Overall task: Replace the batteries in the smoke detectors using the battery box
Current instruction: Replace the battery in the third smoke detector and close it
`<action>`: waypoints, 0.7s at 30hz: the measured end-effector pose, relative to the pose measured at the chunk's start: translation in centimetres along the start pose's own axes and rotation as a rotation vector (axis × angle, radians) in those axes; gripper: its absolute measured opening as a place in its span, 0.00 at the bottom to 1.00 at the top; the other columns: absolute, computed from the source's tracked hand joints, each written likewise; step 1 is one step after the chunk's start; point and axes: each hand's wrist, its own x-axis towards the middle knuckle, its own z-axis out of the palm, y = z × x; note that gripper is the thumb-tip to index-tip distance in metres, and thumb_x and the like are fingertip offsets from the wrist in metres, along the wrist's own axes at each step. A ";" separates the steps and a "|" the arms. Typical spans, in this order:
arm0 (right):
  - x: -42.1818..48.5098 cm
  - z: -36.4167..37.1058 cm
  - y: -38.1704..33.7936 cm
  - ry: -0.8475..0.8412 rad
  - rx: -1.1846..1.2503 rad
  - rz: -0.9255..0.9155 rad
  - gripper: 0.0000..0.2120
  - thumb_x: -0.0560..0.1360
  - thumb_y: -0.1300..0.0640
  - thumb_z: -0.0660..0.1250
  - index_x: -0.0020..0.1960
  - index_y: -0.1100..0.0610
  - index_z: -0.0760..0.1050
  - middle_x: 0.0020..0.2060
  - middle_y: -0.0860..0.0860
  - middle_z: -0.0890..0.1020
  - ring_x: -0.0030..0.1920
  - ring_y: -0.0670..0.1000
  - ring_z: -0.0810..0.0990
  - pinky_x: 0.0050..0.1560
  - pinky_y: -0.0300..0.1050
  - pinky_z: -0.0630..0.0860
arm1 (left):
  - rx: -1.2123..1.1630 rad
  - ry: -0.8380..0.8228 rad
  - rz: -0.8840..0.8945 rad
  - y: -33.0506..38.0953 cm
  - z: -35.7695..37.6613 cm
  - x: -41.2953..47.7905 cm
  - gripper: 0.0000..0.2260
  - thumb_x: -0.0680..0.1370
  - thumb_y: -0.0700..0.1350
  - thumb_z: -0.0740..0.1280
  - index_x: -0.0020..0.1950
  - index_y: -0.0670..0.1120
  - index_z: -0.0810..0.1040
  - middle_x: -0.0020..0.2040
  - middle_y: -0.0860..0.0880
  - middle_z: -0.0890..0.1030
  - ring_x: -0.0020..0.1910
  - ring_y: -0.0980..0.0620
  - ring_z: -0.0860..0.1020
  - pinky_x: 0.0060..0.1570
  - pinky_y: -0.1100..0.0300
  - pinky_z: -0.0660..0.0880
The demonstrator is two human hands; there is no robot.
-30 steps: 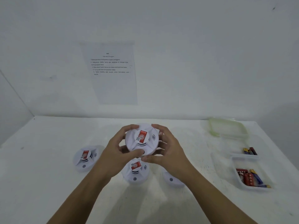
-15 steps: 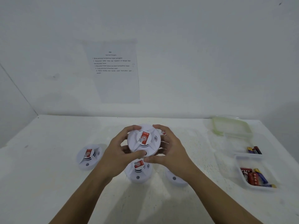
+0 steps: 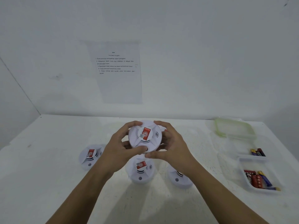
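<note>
Now left hand point(image 3: 117, 151) and right hand point(image 3: 174, 147) both grip one smoke detector point(image 3: 144, 136) above the table point(image 3: 48, 183).

White table point(image 3: 40, 183), left smoke detector point(image 3: 90, 156), middle smoke detector point(image 3: 140, 172), right smoke detector point(image 3: 178, 181), green-rimmed lid point(image 3: 234, 128) far right, far battery box point(image 3: 239, 146), near battery box point(image 3: 254, 164)

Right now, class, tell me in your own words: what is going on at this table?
A person grips a white smoke detector with the left hand and the right hand, lifted above the table, its labelled face towards the camera. Three more lie below: the left detector, the middle detector and the right detector, partly hidden by the arm. On the right, the near battery box and the far battery box hold batteries, and a green-rimmed lid lies beyond.
</note>
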 end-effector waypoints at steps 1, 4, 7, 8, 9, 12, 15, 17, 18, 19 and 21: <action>0.0 0.0 0.0 0.000 0.000 0.001 0.42 0.61 0.62 0.85 0.69 0.46 0.70 0.56 0.49 0.84 0.54 0.54 0.84 0.53 0.60 0.83 | 0.001 0.001 -0.001 0.0 0.0 0.0 0.28 0.69 0.35 0.78 0.64 0.55 0.76 0.60 0.53 0.81 0.56 0.47 0.83 0.48 0.56 0.84; 0.1 0.0 0.0 0.003 -0.004 -0.001 0.41 0.61 0.61 0.85 0.69 0.46 0.70 0.56 0.48 0.84 0.55 0.53 0.84 0.52 0.59 0.83 | 0.018 0.006 -0.003 0.0 0.0 0.1 0.28 0.69 0.35 0.78 0.65 0.54 0.76 0.60 0.54 0.81 0.57 0.47 0.83 0.48 0.57 0.83; 0.1 0.0 0.0 0.002 -0.011 -0.004 0.41 0.62 0.61 0.85 0.69 0.45 0.70 0.56 0.48 0.84 0.55 0.53 0.84 0.52 0.59 0.83 | 0.019 0.007 0.001 0.0 -0.1 0.2 0.28 0.70 0.35 0.78 0.64 0.55 0.76 0.60 0.55 0.81 0.57 0.47 0.83 0.48 0.57 0.83; 0.2 0.0 0.0 0.003 -0.011 -0.003 0.41 0.61 0.61 0.85 0.68 0.45 0.70 0.56 0.48 0.84 0.54 0.53 0.84 0.52 0.59 0.83 | 0.017 0.005 0.002 0.0 -0.1 0.2 0.28 0.70 0.35 0.78 0.64 0.55 0.76 0.59 0.55 0.81 0.56 0.47 0.83 0.48 0.57 0.83; 0.2 0.0 0.0 0.003 -0.012 -0.004 0.41 0.61 0.61 0.85 0.68 0.45 0.70 0.55 0.48 0.85 0.54 0.53 0.85 0.52 0.59 0.83 | 0.015 0.004 0.003 -0.1 -0.1 0.3 0.28 0.70 0.35 0.78 0.64 0.54 0.76 0.59 0.55 0.81 0.56 0.47 0.83 0.48 0.57 0.83; 0.2 0.0 0.0 0.009 -0.021 -0.008 0.41 0.61 0.61 0.85 0.68 0.45 0.70 0.55 0.49 0.85 0.53 0.53 0.85 0.52 0.58 0.83 | 0.022 -0.001 0.005 -0.2 -0.1 0.3 0.28 0.70 0.35 0.78 0.65 0.54 0.76 0.60 0.54 0.81 0.57 0.45 0.82 0.50 0.54 0.83; 0.2 0.1 -0.1 0.007 -0.020 -0.006 0.41 0.61 0.61 0.85 0.68 0.45 0.70 0.55 0.48 0.85 0.53 0.53 0.85 0.52 0.57 0.83 | 0.023 -0.003 0.006 -0.3 -0.1 0.3 0.28 0.70 0.35 0.78 0.65 0.53 0.75 0.61 0.53 0.81 0.58 0.45 0.82 0.50 0.55 0.83; 0.2 0.0 -0.1 0.005 -0.019 -0.006 0.41 0.61 0.61 0.85 0.68 0.45 0.70 0.55 0.48 0.85 0.53 0.53 0.85 0.52 0.57 0.83 | 0.032 -0.004 0.009 -0.4 -0.1 0.4 0.28 0.70 0.35 0.78 0.65 0.53 0.75 0.61 0.53 0.80 0.58 0.44 0.82 0.51 0.55 0.83; 0.2 0.0 -0.1 0.004 -0.018 -0.006 0.41 0.61 0.61 0.85 0.68 0.45 0.70 0.54 0.49 0.85 0.53 0.53 0.85 0.52 0.57 0.83 | 0.036 -0.005 0.010 -0.4 -0.1 0.4 0.28 0.70 0.35 0.78 0.65 0.53 0.75 0.62 0.53 0.80 0.59 0.44 0.81 0.52 0.54 0.83; 0.3 0.0 -0.2 0.003 -0.015 -0.005 0.41 0.61 0.61 0.85 0.68 0.45 0.70 0.54 0.49 0.85 0.53 0.53 0.85 0.53 0.57 0.83 | 0.038 -0.006 0.011 -0.4 -0.1 0.5 0.28 0.70 0.36 0.78 0.66 0.53 0.75 0.62 0.53 0.80 0.59 0.44 0.81 0.52 0.53 0.83; 0.3 -0.1 -0.2 0.005 -0.008 -0.002 0.41 0.61 0.62 0.85 0.67 0.44 0.70 0.52 0.50 0.85 0.51 0.53 0.85 0.53 0.56 0.83 | 0.035 -0.010 0.016 -0.4 -0.2 0.5 0.28 0.70 0.36 0.78 0.65 0.54 0.75 0.61 0.54 0.81 0.58 0.45 0.82 0.52 0.51 0.83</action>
